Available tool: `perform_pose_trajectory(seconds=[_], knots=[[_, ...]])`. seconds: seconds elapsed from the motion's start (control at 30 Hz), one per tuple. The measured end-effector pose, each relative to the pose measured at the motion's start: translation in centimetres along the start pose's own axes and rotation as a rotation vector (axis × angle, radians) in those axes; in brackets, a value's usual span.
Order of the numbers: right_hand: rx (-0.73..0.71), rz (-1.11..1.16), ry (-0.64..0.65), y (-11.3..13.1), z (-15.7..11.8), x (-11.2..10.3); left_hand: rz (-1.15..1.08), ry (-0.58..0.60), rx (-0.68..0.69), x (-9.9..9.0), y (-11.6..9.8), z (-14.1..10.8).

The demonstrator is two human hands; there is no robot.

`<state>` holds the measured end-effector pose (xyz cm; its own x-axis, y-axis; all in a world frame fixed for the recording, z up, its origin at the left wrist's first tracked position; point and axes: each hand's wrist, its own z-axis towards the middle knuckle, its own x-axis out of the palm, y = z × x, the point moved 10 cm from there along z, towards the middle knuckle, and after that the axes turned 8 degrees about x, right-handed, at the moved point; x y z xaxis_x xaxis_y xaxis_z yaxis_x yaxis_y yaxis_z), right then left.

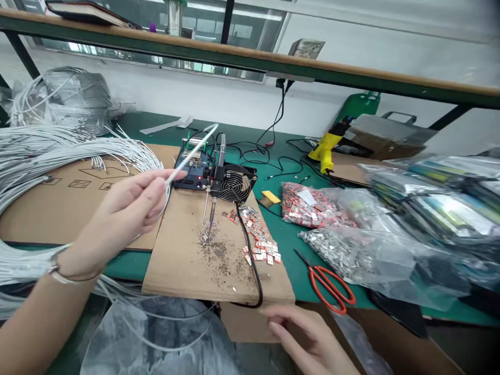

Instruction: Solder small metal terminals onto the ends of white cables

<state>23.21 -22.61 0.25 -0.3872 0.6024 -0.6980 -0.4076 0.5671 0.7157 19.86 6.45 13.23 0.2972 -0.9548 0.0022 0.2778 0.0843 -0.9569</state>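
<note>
My left hand (135, 205) is closed, pinching a white cable (195, 149) between thumb and fingers. The cable's end points up and away, in front of a soldering station (191, 169). Its iron (213, 211) hangs tip down over dark crumbs on a cardboard sheet (175, 260). Lower right, my right hand (308, 338) has its thumb and forefinger apart, with nothing visible between them. It is close to the cardboard's front edge and a black cord (253, 265). Small red-and-silver metal pieces (261, 247) lie in a loose group on the cardboard.
Bundles of white cables (70, 151) cover the left side. A small fan (236, 183) stands beside the iron. Orange-handled scissors (332, 286), a bag of red parts (312, 205), a bag of metal parts (339, 252) and a yellow heat gun (326, 148) are on the right. A shelf (242, 49) crosses above.
</note>
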Motion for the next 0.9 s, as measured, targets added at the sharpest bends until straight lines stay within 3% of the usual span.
perform_pose_trajectory(seconds=[0.1, 0.2, 0.33, 0.43, 0.47, 0.5, 0.53, 0.63, 0.67, 0.73, 0.8, 0.9], knots=[[-0.099, 0.199, 0.075, 3.9, 0.8, 1.4, -0.136, 0.228, -0.051, 5.8, 0.9, -1.4], [-0.185, 0.505, 0.144, 7.4, 1.6, 2.1, 0.042, 0.476, -0.118, 9.3, 3.2, -5.4], [-0.135, 0.872, 0.283, 9.5, 2.7, 3.1, 0.482, 0.844, -0.042, 11.2, 6.5, -11.4], [-0.009, 0.979, 0.34, 9.1, 3.0, 4.8, 0.572, 1.078, -0.035, 11.4, 9.1, -15.3], [0.017, 0.977, 0.366, 8.9, 2.8, 5.6, 0.56, 1.09, -0.032, 11.2, 9.6, -15.9], [0.032, 0.955, 0.402, 8.9, 2.4, 6.7, 0.536, 1.03, -0.033, 10.7, 9.9, -15.9], [0.04, 0.901, 0.446, 8.8, 1.9, 8.1, 0.501, 0.897, -0.041, 9.9, 10.1, -15.2], [0.029, 0.614, 0.535, 8.6, 0.1, 12.3, 0.293, 0.348, -0.147, 6.1, 10.5, -13.0], [0.009, 0.528, 0.542, 8.6, -0.4, 13.2, 0.182, 0.237, -0.21, 5.5, 11.0, -12.9], [-0.035, 0.42, 0.543, 8.5, -1.2, 14.3, -0.079, 0.159, -0.35, 6.1, 12.1, -13.1], [-0.08, 0.397, 0.536, 8.5, -1.4, 13.9, -0.323, 0.125, -0.437, 7.1, 12.5, -13.4], [-0.045, 0.481, 0.379, 7.8, 0.1, 10.7, -0.599, 0.109, -0.499, 8.1, 12.4, -13.8]])
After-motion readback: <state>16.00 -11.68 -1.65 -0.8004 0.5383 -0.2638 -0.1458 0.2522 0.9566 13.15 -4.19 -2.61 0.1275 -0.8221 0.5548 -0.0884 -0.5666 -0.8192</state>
